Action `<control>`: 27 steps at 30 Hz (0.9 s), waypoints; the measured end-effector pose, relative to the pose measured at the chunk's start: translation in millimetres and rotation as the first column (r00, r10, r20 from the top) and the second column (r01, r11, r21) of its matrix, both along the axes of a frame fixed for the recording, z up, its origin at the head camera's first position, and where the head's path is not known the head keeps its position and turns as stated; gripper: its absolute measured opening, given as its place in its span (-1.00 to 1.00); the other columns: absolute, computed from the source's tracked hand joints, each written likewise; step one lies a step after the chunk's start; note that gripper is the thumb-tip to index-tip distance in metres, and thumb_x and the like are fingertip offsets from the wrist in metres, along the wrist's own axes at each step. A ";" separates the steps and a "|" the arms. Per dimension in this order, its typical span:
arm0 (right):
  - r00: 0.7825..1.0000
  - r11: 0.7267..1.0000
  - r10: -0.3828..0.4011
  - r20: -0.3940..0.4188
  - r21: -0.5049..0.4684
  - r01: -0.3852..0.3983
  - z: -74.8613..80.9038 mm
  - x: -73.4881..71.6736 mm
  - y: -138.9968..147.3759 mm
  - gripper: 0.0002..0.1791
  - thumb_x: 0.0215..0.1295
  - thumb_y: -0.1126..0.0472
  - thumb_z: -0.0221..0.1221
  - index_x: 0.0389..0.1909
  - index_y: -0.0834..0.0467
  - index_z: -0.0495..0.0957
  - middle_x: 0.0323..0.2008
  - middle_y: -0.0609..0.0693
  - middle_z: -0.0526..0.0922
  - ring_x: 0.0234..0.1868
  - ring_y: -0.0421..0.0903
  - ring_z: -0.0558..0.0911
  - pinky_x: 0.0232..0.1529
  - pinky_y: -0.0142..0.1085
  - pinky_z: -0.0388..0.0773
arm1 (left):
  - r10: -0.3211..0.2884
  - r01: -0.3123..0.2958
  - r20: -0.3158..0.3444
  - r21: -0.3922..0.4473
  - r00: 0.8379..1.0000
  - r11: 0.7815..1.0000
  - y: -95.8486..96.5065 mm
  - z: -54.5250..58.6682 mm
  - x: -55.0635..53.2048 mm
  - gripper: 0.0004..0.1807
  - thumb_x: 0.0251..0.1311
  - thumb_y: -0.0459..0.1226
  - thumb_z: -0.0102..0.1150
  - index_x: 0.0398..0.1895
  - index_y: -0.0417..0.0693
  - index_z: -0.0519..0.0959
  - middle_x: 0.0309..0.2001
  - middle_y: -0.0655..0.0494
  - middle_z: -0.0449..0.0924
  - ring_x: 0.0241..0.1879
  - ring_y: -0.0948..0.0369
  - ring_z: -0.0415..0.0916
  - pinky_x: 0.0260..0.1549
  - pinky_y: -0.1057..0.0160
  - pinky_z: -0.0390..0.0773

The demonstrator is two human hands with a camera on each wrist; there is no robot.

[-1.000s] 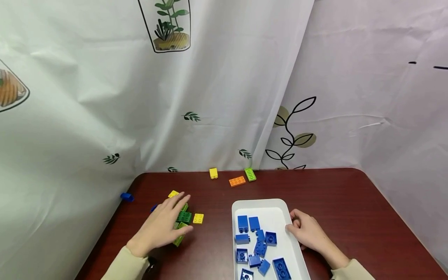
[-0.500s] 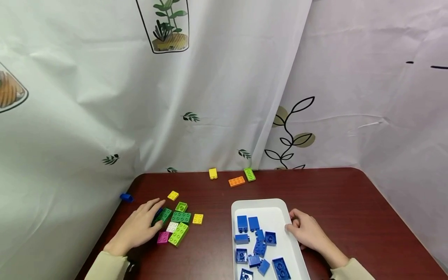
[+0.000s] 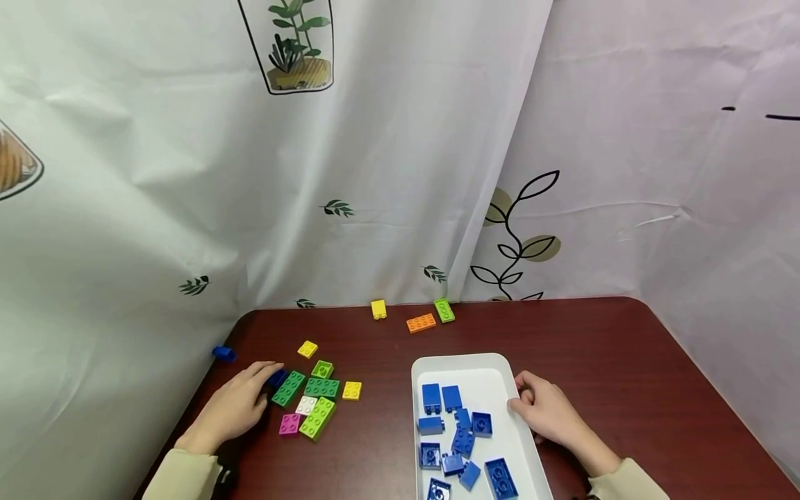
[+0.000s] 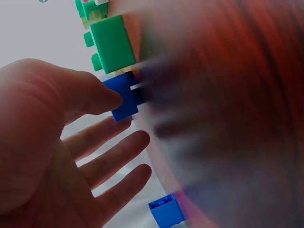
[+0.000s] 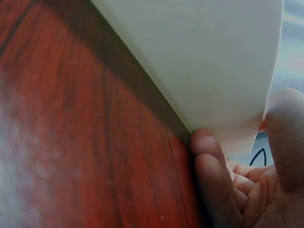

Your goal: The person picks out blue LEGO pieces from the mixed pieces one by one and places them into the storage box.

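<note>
My left hand [image 3: 228,406] is at the left end of a group of toy bricks. Its thumb and index finger pinch a blue brick [image 4: 121,97], the other fingers stretched out below it in the left wrist view. Right beside that brick lies a dark green brick [image 3: 289,389]. My right hand [image 3: 550,413] grips the right rim of a white tray [image 3: 525,434]; in the right wrist view, curled fingertips [image 5: 205,140] meet the tray's lower edge, with the thumb on its other side. Several blue bricks [image 3: 462,441] lie scattered in the tray.
Lime [image 3: 317,418], white [image 3: 306,405], magenta [image 3: 290,424] and yellow bricks [image 3: 352,391] lie near the left hand. Another blue brick [image 3: 223,353] sits at the table's left edge. An orange brick [image 3: 421,323] is near the back edge, before a patterned curtain [image 3: 375,139].
My left hand has moved left from over the grouped bricks to the blue brick, uncovering green, white and magenta ones. The right hand keeps its hold on the tray.
</note>
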State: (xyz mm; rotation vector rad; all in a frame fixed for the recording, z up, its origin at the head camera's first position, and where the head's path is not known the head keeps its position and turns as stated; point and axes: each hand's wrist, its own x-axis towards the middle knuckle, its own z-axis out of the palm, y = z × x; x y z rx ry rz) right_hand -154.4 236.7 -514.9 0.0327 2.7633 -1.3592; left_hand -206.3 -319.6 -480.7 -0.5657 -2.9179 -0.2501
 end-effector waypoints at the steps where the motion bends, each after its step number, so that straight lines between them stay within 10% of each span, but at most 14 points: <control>1: 1.000 1.000 -0.002 0.003 0.003 0.002 -0.2 -0.3 0.0 -0.83 0.23 0.28 0.25 -0.17 0.15 0.53 -0.68 -0.07 0.41 -0.82 -0.13 0.43 -0.81 -0.22 0.49 | 0.002 -0.002 -0.007 -0.001 1.000 1.000 -0.8 -0.6 -0.6 -0.40 0.14 -0.44 0.34 0.32 -0.12 0.54 0.22 -0.11 0.58 0.11 -0.09 0.64 -0.06 -0.17 0.68; 27: 1.000 1.000 0.008 0.001 0.003 -0.008 -2.3 -1.9 2.4 -0.84 0.24 0.28 0.25 -0.18 0.14 0.53 -0.68 -0.08 0.40 -0.83 -0.13 0.43 -0.81 -0.21 0.50 | 0.047 -0.047 -0.018 0.002 0.999 0.999 -5.0 -3.9 -10.1 -0.57 0.08 -0.32 0.51 0.03 -0.10 0.61 -0.08 0.00 0.63 -0.25 0.13 0.61 -0.23 -0.05 0.69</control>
